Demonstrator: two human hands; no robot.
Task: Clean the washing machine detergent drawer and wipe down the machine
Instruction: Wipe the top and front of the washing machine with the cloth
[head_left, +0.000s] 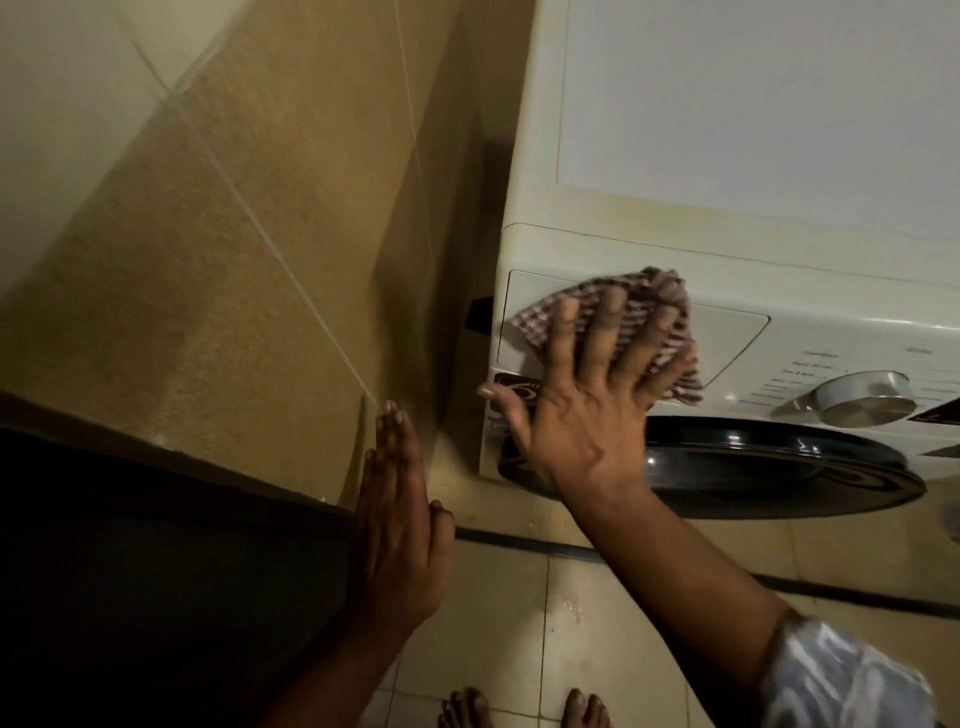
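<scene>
Bare toes (467, 709) peek in at the bottom edge, cut off, on the tiled floor (498, 597). Left hand (395, 519) is flat, fingers straight and together, right beside the tiled wall (234, 208), holding nothing. Right hand (582, 410), fingers spread wide, presses the checked cloth (660, 291) onto the detergent drawer (727, 332) at the washing machine (753, 104) front's upper-left corner. Its palm hides the drawer's lower-left edge and a label. Dial (867, 397) sits well right, the dark door (779, 462) below. There's a narrow gap between machine and wall; a small black object (480, 312) there is too dim to identify.
</scene>
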